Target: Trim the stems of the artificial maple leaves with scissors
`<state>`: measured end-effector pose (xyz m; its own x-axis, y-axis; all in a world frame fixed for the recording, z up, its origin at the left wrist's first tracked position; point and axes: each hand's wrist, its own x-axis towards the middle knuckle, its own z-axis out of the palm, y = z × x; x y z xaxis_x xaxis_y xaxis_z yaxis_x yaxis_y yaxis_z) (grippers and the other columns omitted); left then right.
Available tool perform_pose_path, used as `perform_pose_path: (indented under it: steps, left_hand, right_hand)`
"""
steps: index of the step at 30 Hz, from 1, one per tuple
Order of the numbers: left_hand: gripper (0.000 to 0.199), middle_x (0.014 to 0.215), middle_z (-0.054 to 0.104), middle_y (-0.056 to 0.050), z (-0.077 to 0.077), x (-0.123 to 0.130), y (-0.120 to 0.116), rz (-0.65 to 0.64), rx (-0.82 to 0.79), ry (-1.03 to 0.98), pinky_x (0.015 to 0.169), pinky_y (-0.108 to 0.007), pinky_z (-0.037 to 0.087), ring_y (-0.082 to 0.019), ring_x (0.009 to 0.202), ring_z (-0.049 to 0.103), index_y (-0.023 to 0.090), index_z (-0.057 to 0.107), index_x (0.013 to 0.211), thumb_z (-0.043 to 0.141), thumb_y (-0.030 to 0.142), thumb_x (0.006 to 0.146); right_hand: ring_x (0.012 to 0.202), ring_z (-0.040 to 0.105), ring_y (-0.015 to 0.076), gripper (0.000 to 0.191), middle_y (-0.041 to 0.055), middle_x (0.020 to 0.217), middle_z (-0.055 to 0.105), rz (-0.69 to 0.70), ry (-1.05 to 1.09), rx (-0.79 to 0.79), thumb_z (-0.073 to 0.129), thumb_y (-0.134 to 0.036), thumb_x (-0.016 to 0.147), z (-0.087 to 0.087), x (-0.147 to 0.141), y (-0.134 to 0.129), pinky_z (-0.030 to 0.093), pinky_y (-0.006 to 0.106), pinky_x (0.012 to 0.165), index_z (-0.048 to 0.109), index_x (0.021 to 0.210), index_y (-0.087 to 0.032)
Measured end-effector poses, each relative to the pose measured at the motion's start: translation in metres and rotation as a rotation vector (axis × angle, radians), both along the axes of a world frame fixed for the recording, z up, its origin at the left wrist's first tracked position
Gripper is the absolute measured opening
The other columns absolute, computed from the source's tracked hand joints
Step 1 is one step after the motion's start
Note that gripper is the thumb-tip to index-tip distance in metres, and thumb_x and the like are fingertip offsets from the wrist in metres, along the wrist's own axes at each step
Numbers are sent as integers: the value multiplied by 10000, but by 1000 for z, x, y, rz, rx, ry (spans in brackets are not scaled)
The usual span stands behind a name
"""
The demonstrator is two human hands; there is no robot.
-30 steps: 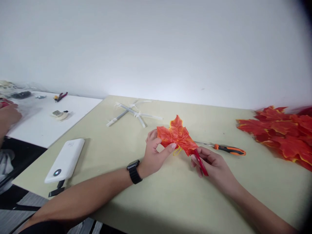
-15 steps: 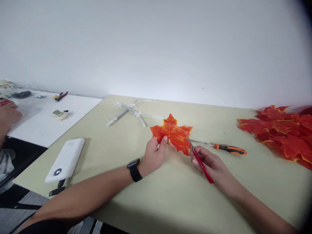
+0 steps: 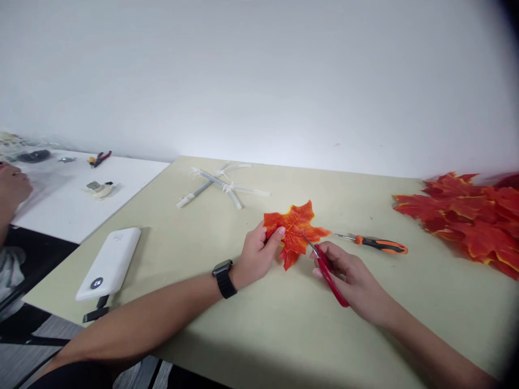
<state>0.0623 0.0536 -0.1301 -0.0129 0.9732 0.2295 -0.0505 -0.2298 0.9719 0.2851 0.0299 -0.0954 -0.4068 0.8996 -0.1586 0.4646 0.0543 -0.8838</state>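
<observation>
An orange-red maple leaf (image 3: 299, 226) is pinched at its left side between the thumb and fingers of my left hand (image 3: 260, 248), which wears a black watch on its wrist. My right hand (image 3: 351, 275) grips a red-handled tool (image 3: 332, 281), its thin metal tip lying against the leaf's lower right part. Whether the tip is scissor blades or plier jaws is too small to tell. Just right of the leaf, a screwdriver (image 3: 381, 245) with an orange and black handle lies on the table, its shaft end behind the leaf.
Crossed grey rods with white ties (image 3: 211, 181) lie at the back of the table (image 3: 243, 335). A heap of red leaves (image 3: 474, 216) is at the right, a white power bank (image 3: 109, 265) at the left. Another person's hand (image 3: 14, 186) shows over a white table with pliers (image 3: 99, 158).
The leaf has turned in my left hand and shifted slightly right and down. My right hand has moved a little left with the red-handled tool. The other person's hand has shifted slightly left.
</observation>
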Motion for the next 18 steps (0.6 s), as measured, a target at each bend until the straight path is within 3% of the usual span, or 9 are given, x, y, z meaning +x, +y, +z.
perform_pose_path:
  steps: [3,6,14,18]
  left_hand:
    - [433,710,636,-24,6,-2,-3,-137,57,58,706,-307,486,-150,679,574,179,608,733,559,494,1025]
    - [439,711,642,-35,8,-1,-7,-191,54,50,704,-315,510,-158,698,591,177,613,687,594,478,1007]
    - [323,674,667,-40,5,6,-13,-103,-102,-1,588,-324,552,-184,663,644,196,693,760,717,476,918]
    - [262,835,745,-58,8,6,-14,-80,-103,0,730,-324,601,-186,794,693,193,696,810,715,430,921]
  right_hand:
    - [675,418,146,300,-17,799,491,0,-8,15,634,-495,945,-1,0,0,373,292,624,472,926,-244]
    - [650,395,136,307,-35,756,452,1,-13,19,666,-465,927,-2,0,0,365,284,611,456,900,-243]
    - [659,415,125,218,-30,776,482,42,48,65,665,-393,947,-5,-1,-1,380,268,617,520,920,-232]
    - [655,416,119,220,-30,762,502,36,106,43,694,-404,942,-17,1,1,368,258,598,569,914,-225]
